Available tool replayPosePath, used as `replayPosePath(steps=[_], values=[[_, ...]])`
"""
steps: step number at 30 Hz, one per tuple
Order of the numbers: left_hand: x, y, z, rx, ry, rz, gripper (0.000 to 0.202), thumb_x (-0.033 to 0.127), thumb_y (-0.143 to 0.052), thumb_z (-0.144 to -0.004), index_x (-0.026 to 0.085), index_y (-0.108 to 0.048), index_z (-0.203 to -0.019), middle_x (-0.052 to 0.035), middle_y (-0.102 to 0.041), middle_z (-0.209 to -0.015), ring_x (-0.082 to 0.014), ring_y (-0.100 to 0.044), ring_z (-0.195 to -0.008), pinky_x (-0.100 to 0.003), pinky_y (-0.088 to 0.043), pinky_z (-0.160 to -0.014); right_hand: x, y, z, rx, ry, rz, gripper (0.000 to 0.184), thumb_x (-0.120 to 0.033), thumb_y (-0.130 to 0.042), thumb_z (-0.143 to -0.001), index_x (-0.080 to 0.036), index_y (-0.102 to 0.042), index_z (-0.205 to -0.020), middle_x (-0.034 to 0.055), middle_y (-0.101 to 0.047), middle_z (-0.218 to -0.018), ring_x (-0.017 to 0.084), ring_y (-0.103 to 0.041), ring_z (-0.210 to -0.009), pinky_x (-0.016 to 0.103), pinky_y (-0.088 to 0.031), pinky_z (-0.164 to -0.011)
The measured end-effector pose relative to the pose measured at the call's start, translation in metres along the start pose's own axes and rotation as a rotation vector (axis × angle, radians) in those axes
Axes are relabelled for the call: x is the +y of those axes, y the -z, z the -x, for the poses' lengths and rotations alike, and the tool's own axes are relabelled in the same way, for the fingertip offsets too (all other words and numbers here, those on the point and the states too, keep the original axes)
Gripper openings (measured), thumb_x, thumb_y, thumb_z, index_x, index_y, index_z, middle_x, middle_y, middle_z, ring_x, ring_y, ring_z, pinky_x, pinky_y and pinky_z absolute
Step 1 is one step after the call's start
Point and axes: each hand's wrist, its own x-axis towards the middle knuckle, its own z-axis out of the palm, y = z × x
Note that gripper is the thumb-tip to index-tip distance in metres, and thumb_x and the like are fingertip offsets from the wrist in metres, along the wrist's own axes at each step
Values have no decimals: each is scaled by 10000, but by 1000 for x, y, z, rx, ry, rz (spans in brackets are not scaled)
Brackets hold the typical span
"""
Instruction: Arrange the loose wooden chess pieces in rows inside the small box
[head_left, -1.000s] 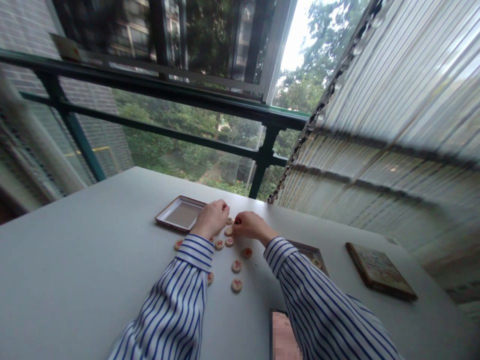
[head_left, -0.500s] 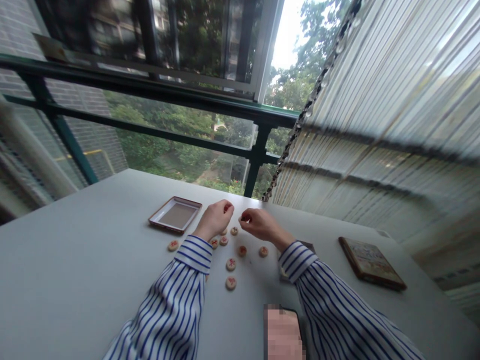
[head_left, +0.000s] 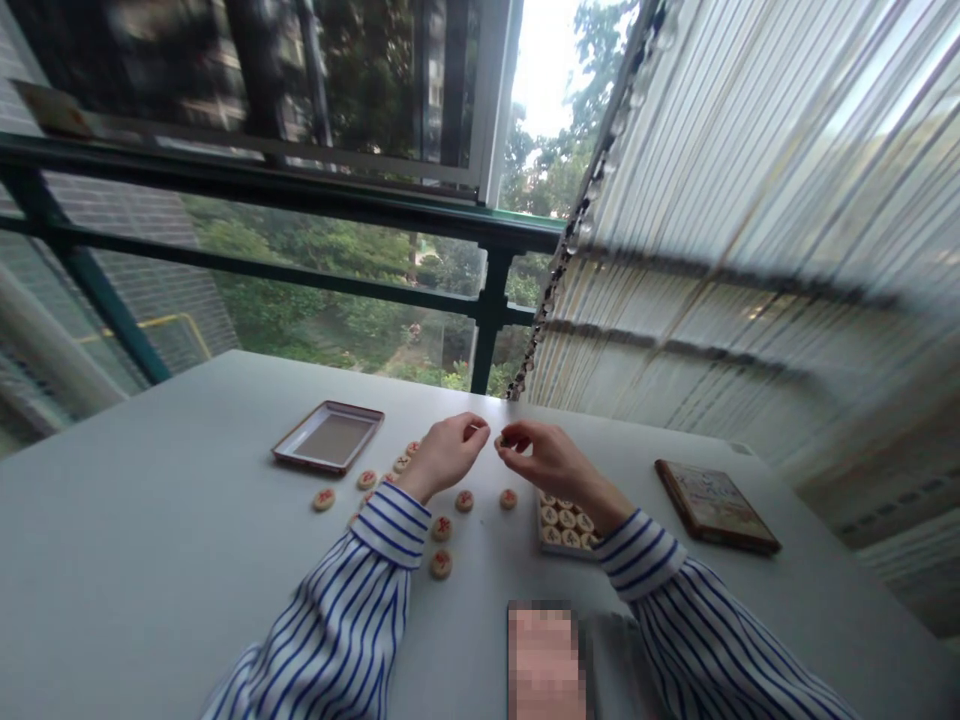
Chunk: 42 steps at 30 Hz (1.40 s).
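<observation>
My right hand (head_left: 551,462) pinches a round Chinese chess piece (head_left: 502,442) between thumb and fingertips, above the white table. Close by on its left is my left hand (head_left: 448,452), fingers curled together towards the thumb; whatever they may hold is hidden. Loose pieces with red characters lie around the left wrist, among them one piece (head_left: 323,499) at the far left and another (head_left: 442,528) nearer me. Beneath my right wrist is an open box (head_left: 551,547) packed with rows of pieces, partly covered by the sleeve.
A shallow rectangular tray or lid (head_left: 328,437) lies at the left. On the right rests a brown-edged box with a patterned top (head_left: 718,506). A phone (head_left: 546,660) with a blurred-out screen is at the front. Behind the table (head_left: 187,560) run a green railing (head_left: 300,270) and a bead curtain (head_left: 637,250).
The view has shifted, and things on the table appear further left. My right hand still pinches its piece. More of the filled box shows from under my right arm.
</observation>
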Motion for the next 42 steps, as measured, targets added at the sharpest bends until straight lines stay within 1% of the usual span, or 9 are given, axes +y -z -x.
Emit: replayPosePath(steps=[8,12,16,20,28,34,42], values=[[20,-10,7,-67,-44,87,272,349,-439,-798,167,-617,-893,-44,-674,-786,-153,-616,-718,-246,-446,-652,10,10,22,43,-35,-66,198,-290,-544,-745,-172,-618,-886,33,-649,-764,123,-570,-676,233,-429,-621],[26,-15,9,-126,-18,148,269,340,-448,-796,157,-603,-918,-45,-676,-784,-146,-621,-701,-245,-455,-650,11,14,31,56,-48,-67,177,-286,-541,-751,-176,-615,-867,29,-647,-768,122,-572,-684,234,-428,-630],[31,-19,10,-196,11,205,294,348,-444,-800,140,-579,-957,-63,-678,-799,-149,-623,-690,-247,-463,-624,11,17,38,66,-72,-45,179,-288,-548,-748,-177,-614,-871,32,-647,-776,127,-575,-696,239,-431,-640],[35,-21,11,-214,43,254,300,339,-462,-792,125,-571,-971,-75,-679,-792,-150,-627,-677,-243,-464,-601,13,16,42,68,-69,-45,178,-291,-542,-756,-178,-613,-874,33,-646,-787,126,-576,-706,240,-429,-651],[32,-27,12,-205,44,245,312,352,-491,-777,126,-586,-970,-56,-667,-695,-157,-627,-654,-248,-457,-592,15,15,46,63,-44,-39,171,-289,-531,-770,-182,-601,-882,25,-636,-778,123,-569,-703,238,-422,-646],[30,-31,11,-241,67,323,327,373,-506,-766,111,-586,-944,-82,-671,-773,-157,-625,-657,-246,-466,-580,10,17,47,66,-18,-6,164,-295,-538,-775,-175,-600,-868,34,-634,-767,129,-568,-698,245,-421,-640],[31,-33,11,-269,72,377,317,371,-515,-759,105,-609,-904,-83,-664,-784,-147,-611,-639,-240,-466,-569,9,20,49,70,-12,56,188,-326,-535,-785,-173,-597,-874,42,-631,-780,134,-573,-716,249,-412,-640]])
